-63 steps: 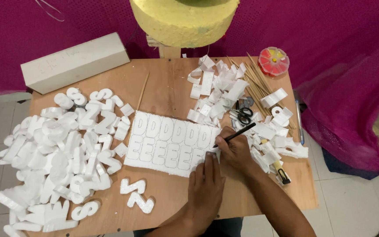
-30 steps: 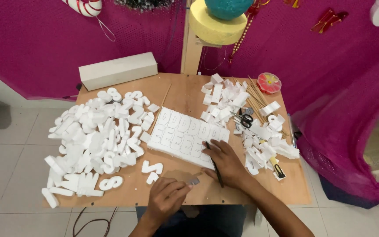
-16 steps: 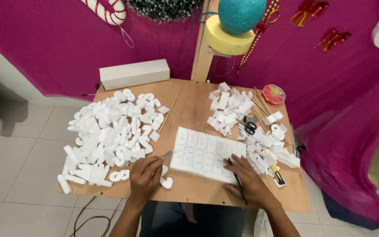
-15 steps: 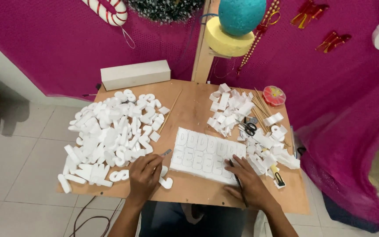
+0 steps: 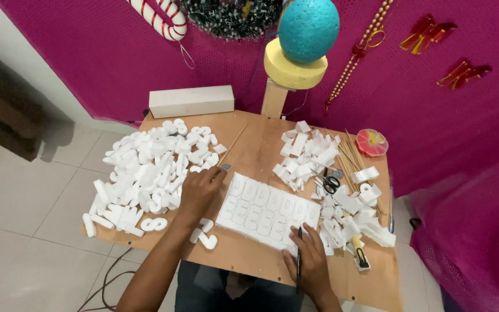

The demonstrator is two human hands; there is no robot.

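Observation:
A white foam sheet (image 5: 267, 212) cut into rows of letter shapes lies in the middle of the wooden table (image 5: 249, 144). My left hand (image 5: 200, 188) rests at the sheet's left edge, next to the big pile of white foam letters (image 5: 145, 173), and grips a small grey-tipped thing between its fingers. My right hand (image 5: 307, 267) sits at the sheet's near right corner and holds a thin black pen-like tool (image 5: 298, 257) pointing at the sheet. Two loose foam pieces (image 5: 204, 234) lie just below my left hand.
A heap of foam offcuts (image 5: 307, 159), scissors (image 5: 327, 182), wooden skewers (image 5: 350, 164), a yellow-handled knife (image 5: 360, 257) and a red round pincushion-like dish (image 5: 372, 142) fill the right side. A white foam block (image 5: 192, 101) lies at the back. A teal ball on a yellow foam disc (image 5: 304, 43) stands behind.
My left hand has moved up from the near edge to the sheet's left side by the letter pile. My right hand has slid toward the near right corner. The view has pulled back.

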